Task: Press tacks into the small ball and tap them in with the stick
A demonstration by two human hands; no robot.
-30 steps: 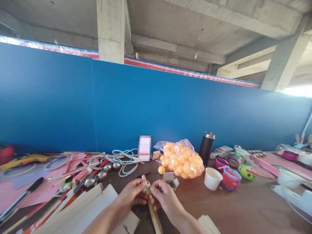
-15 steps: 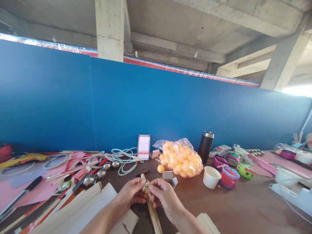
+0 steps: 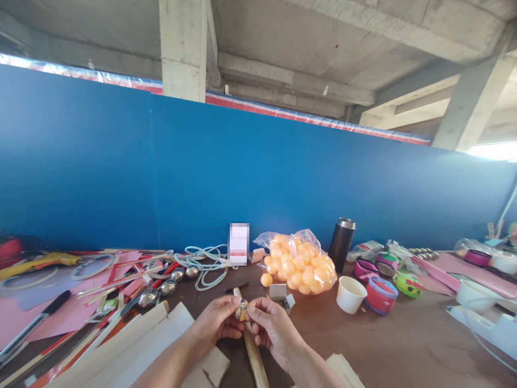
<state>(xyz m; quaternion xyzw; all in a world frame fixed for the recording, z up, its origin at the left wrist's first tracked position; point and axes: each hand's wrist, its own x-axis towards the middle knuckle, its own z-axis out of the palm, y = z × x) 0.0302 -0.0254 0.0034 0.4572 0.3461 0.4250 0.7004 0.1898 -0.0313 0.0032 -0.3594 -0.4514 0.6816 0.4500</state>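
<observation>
Between both hands, over the table, is a round shiny metal bell [image 3: 241, 309] with a yellow patch on its lower side. My left hand [image 3: 221, 319] pinches it from the left with thumb and fingers. From the right, my right hand [image 3: 273, 325] has thumb and forefinger pressed together at its edge; a small part there could be hidden by the fingertips. A wooden stick [image 3: 254, 355] lies under the hands, pointing away from me. Just beyond the right hand stands a small open box [image 3: 278, 292] with tiny dark pieces in it.
A clear bag of orange balls [image 3: 301, 264] sits behind the hands, with one loose ball [image 3: 266, 279] beside it. A white paper cup [image 3: 351, 295] and black bottle [image 3: 341, 245] stand to the right. Cardboard [image 3: 133, 345], shiny bells [image 3: 167, 288] and pale cord [image 3: 208, 261] lie left.
Almost nothing differs. Both hands keep their pinch on the bell, which looks very slightly turned, and the view has shifted a touch.
</observation>
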